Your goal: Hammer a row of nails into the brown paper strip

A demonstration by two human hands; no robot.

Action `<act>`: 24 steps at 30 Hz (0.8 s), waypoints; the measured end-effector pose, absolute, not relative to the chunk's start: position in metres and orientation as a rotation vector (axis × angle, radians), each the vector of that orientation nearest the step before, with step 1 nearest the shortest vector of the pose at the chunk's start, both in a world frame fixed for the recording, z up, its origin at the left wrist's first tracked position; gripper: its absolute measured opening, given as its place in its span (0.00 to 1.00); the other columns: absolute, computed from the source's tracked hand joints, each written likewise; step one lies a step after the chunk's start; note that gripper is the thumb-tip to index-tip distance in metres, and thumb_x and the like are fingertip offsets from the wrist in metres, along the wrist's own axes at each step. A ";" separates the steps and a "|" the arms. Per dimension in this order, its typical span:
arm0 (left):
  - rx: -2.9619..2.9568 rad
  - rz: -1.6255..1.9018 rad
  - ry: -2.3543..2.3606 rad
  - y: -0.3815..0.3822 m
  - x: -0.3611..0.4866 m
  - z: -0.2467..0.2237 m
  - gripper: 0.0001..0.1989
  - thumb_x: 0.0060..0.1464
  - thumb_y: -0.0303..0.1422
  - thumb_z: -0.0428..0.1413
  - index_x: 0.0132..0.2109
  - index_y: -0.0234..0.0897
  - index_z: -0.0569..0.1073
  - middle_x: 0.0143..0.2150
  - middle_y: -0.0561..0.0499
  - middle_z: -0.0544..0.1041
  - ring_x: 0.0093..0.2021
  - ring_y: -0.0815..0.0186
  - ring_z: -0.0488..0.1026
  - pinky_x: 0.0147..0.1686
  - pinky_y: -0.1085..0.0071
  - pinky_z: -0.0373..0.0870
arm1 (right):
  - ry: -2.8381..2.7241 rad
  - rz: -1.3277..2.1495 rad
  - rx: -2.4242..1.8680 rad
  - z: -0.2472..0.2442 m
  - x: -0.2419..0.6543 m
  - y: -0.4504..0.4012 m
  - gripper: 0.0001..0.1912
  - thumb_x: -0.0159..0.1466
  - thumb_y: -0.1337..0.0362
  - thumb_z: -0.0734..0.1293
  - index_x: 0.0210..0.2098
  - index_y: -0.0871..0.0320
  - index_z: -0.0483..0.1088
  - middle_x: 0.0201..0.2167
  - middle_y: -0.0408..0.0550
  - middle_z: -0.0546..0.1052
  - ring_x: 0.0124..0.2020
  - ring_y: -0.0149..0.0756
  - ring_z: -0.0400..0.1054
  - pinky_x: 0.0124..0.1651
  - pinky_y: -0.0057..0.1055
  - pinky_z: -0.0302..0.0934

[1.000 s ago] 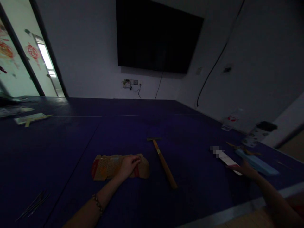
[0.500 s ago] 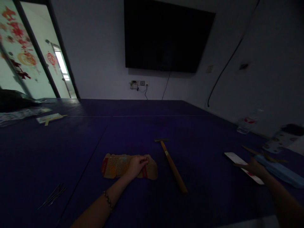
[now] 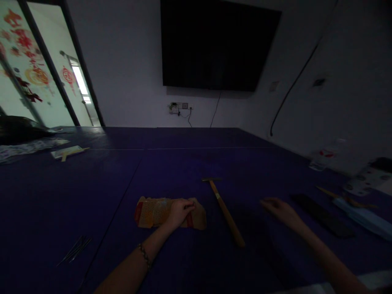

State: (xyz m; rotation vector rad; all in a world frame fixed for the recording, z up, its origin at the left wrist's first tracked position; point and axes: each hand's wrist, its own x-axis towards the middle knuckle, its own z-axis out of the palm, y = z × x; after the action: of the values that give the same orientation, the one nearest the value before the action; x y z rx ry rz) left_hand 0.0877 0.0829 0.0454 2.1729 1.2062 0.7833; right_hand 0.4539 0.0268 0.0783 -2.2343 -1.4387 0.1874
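Observation:
My left hand (image 3: 181,213) rests on a flattened piece of brown cardboard (image 3: 157,212) with red ends and an orange print. Its thumb and fingertips are pinched together near the cardboard's right part; whatever is between them is too small to make out. To the right lies a hammer (image 3: 228,214), its wooden handle pointing toward me and its thin metal head at the far end. My right hand (image 3: 280,210), slightly blurred, hovers between the hammer and a dark phone (image 3: 321,214), fingers stretched out and holding nothing visible. Several long thin nails (image 3: 76,250) lie at the left.
A purple cover spreads over the table (image 3: 122,175). At the right are a light blue folded item (image 3: 364,216), scissors-like yellowish handles (image 3: 352,201), a clear bottle (image 3: 326,157) and a patterned container (image 3: 366,179). Papers (image 3: 69,152) and a black bag (image 3: 23,130) lie far left.
My right hand has left the phone and moved left toward the hammer. The phone's bright screen has gone dark. My left hand keeps its pinch on the cardboard.

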 end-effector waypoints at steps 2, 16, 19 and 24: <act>2.193 0.768 1.200 0.084 0.088 0.045 0.08 0.52 0.30 0.54 0.27 0.36 0.76 0.25 0.53 0.74 0.31 0.67 0.70 0.32 0.75 0.59 | -1.685 0.463 -2.127 0.067 0.406 0.024 0.14 0.55 0.55 0.63 0.34 0.59 0.73 0.31 0.49 0.79 0.31 0.38 0.72 0.33 0.27 0.63; 2.239 0.803 1.215 0.083 0.092 0.040 0.06 0.51 0.29 0.55 0.30 0.37 0.77 0.32 0.51 0.78 0.37 0.65 0.73 0.38 0.73 0.64 | -1.499 0.991 -2.102 0.085 0.305 0.051 0.08 0.48 0.62 0.65 0.18 0.59 0.63 0.28 0.57 0.75 0.39 0.51 0.70 0.37 0.39 0.62; 2.247 0.813 1.209 0.083 0.092 0.041 0.07 0.52 0.29 0.55 0.31 0.37 0.78 0.33 0.51 0.79 0.37 0.65 0.73 0.38 0.73 0.64 | -1.352 1.234 -1.811 0.103 0.303 0.049 0.09 0.53 0.64 0.56 0.22 0.58 0.65 0.31 0.53 0.76 0.33 0.38 0.72 0.33 0.32 0.64; 2.245 0.817 1.240 0.083 0.093 0.040 0.07 0.51 0.29 0.55 0.31 0.38 0.78 0.33 0.51 0.79 0.36 0.64 0.73 0.38 0.72 0.65 | -1.113 1.374 -1.452 0.121 0.289 0.030 0.10 0.48 0.67 0.59 0.30 0.60 0.66 0.31 0.52 0.76 0.15 0.22 0.58 0.20 0.23 0.57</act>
State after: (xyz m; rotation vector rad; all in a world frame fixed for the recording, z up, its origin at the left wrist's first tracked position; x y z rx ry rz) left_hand 0.0932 0.0832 0.0397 2.2454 1.2404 0.8174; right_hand 0.2894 0.0301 0.1214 -1.4520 -1.1131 1.3740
